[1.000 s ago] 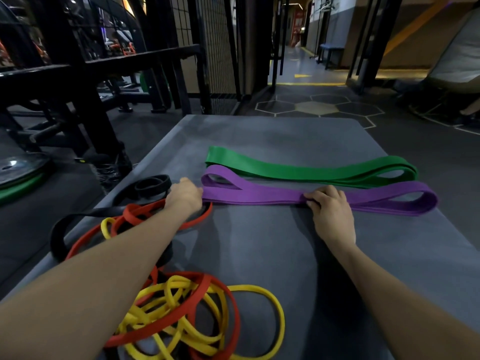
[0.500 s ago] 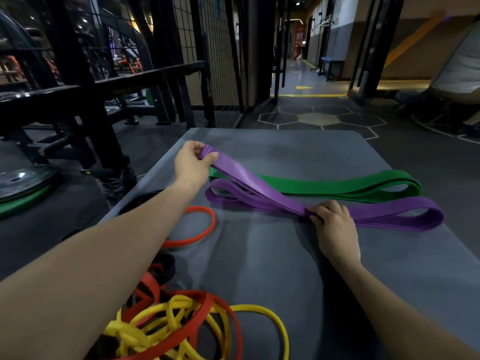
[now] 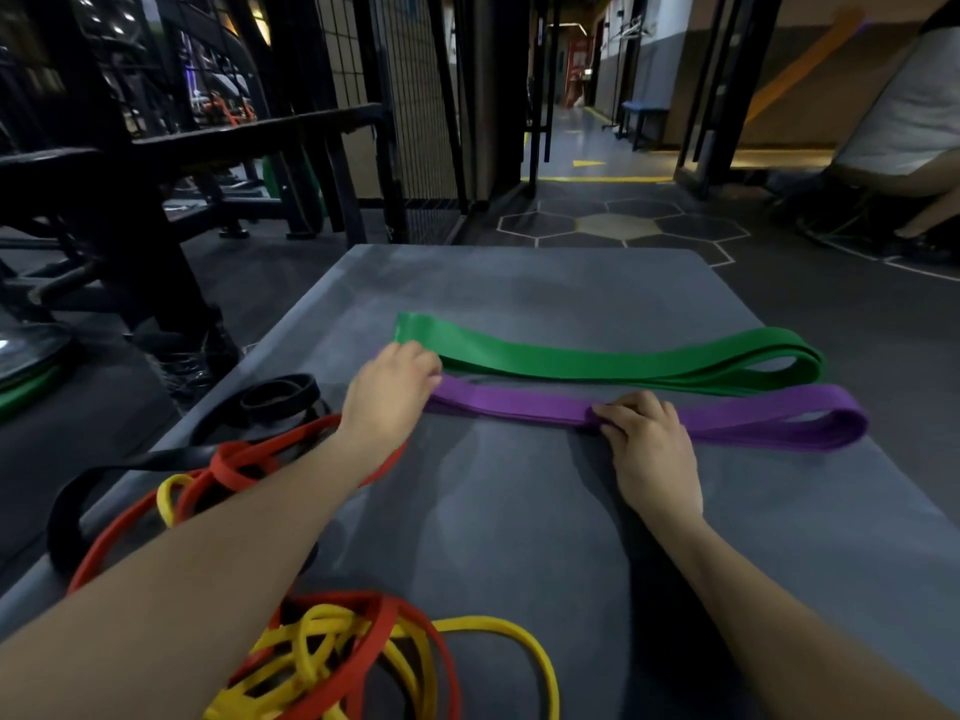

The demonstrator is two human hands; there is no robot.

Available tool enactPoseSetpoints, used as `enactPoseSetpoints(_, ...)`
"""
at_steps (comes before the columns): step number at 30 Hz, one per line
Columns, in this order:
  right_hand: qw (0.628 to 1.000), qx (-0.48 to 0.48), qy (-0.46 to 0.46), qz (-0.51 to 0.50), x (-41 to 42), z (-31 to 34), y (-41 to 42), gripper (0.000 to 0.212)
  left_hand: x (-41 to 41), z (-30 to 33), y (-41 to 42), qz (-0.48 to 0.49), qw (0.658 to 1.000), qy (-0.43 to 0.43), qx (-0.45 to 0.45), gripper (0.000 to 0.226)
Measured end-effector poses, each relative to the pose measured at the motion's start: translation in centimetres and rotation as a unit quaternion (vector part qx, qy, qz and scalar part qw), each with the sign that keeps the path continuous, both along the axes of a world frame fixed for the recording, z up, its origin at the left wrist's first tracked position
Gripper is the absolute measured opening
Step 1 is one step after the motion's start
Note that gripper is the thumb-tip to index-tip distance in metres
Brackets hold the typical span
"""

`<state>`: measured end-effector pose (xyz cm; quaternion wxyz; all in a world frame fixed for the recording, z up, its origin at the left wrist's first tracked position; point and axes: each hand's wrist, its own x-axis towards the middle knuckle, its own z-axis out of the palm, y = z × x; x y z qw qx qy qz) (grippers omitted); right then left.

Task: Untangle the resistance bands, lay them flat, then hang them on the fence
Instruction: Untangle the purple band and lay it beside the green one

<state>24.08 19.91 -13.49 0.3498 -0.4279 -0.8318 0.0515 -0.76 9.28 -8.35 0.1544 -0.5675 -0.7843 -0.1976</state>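
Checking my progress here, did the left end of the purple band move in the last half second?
Yes. The left hand has brought the purple band end back down onto the mat, beside the green band.

We see a dim interior — warm light glows from the corridor [image 3: 597, 148] ahead and small ceiling lamps sparkle upper left. The grey mat [image 3: 519, 537] carries soft shadows under both forearms. The left hand [image 3: 392, 389] is slightly motion-blurred. Straight bars of the black fence [image 3: 410, 122] bow outward near the edges — wide-angle distortion.
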Motion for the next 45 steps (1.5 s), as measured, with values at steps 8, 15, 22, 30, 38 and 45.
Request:
enactPoseSetpoints(8, 0.999, 0.024, -0.021, -0.032, -0.1, 0.3, -0.3, 0.026, 0.9, -0.9, -0.2, 0.012, 0.992, 0.042, -0.119, 0.03)
enactPoseSetpoints(15, 0.998, 0.045, -0.032, -0.04, -0.1, 0.1, -0.1, 0.038, 1.7, -0.4, 0.3, 0.049, 0.991, 0.038, -0.118, 0.024)
enactPoseSetpoints(22, 0.999, -0.001, -0.025, -0.033, 0.0, 0.7, -0.4, 0.035, 2.7, 0.6, -0.4, 0.017, 0.991, 0.056, -0.119, 0.038)
enactPoseSetpoints(30, 0.998, -0.051, -0.024, -0.011, 1.9, 2.3, -1.0, 0.031, 8.7, 1.2, 2.2, -0.08, 0.989, -0.005, -0.124, 0.046)
enactPoseSetpoints(38, 0.94, -0.141, 0.189, -0.248, 12.1, 2.9, 1.5, 0.015, 16.1, -0.8, 5.9, -0.124, 0.985, -0.038, -0.116, 0.04)
enactPoseSetpoints(45, 0.91, -0.211, 0.24, -0.265, 13.8, 3.6, 5.6, 0.017, 16.3, -0.9, 7.2, -0.062, 0.994, -0.009, -0.089, 0.031)
